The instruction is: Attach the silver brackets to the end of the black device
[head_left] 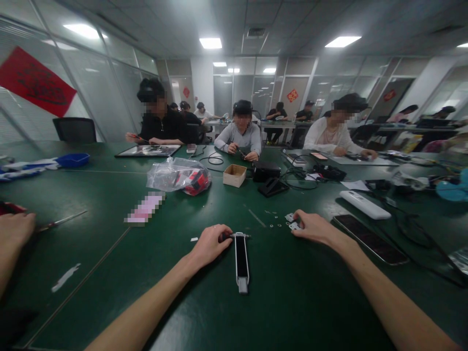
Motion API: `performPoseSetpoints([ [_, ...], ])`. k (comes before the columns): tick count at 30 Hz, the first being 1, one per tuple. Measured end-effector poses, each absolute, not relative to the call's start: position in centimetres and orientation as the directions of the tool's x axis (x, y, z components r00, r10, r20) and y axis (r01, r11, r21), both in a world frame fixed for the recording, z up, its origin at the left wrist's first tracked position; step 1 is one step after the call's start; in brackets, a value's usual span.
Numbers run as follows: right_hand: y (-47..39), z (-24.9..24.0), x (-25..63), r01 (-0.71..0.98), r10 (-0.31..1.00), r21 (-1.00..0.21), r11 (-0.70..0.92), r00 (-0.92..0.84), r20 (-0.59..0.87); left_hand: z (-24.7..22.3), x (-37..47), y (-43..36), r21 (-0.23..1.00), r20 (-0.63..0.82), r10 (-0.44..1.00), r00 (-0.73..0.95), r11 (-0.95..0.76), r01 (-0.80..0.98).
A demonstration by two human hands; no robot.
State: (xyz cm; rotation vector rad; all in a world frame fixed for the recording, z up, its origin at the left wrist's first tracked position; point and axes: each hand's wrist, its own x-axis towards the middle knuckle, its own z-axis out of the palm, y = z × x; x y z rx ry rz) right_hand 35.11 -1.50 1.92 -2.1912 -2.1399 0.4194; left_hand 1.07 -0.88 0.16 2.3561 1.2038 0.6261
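Observation:
My left hand [212, 243] rests on the green table, its fingers closed on a small screwdriver [237, 236] whose metal shaft points right. The shaft lies across the top end of a narrow black device with a white rim [242, 261]; a grey block sits at the device's near end. To the right, my right hand [310, 226] reaches the table with thumb and fingers closed around small silvery metal plates [291, 218]. Several tiny parts [271, 225] lie just left of those plates.
An open cardboard box [234, 176], a plastic bag with red contents [190, 180] and a black box [266, 170] stand ahead. A dark phone [369, 239] and white power bank [365, 204] lie right, among cables. Another person's hand [16, 229] is at far left.

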Motion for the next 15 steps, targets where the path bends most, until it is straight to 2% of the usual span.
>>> performPoseSetpoints([
  [3, -1.4, 2.3, 35.3, 0.964, 0.990, -0.265, -0.016, -0.022, -0.142, 0.2, 1.0, -0.9, 0.548, 0.211, 0.824, 0.526, -0.545, 0.635],
  [6, -1.1, 2.7, 36.4, 0.965, 0.998, -0.261, 0.007, -0.024, -0.063, 0.3, 1.0, -0.9, 0.551, 0.208, 0.826, 0.524, -0.542, 0.635],
  [9, -0.8, 2.5, 38.0, 0.982, 0.999, -0.182, -0.042, 0.045, 0.009, 0.5, 1.1, -1.0, 0.541, 0.195, 0.830, 0.522, -0.535, 0.649],
  [12, -0.3, 1.6, 39.4, 0.993, 0.996, -0.080, -0.086, 0.087, 0.011, 0.6, 1.2, -1.1, 0.536, 0.188, 0.834, 0.519, -0.530, 0.657],
  [15, 0.0, 0.6, 39.9, 0.995, 0.998, -0.071, -0.068, 0.069, 0.009, 0.6, 1.2, -1.1, 0.541, 0.183, 0.834, 0.521, -0.528, 0.655],
])
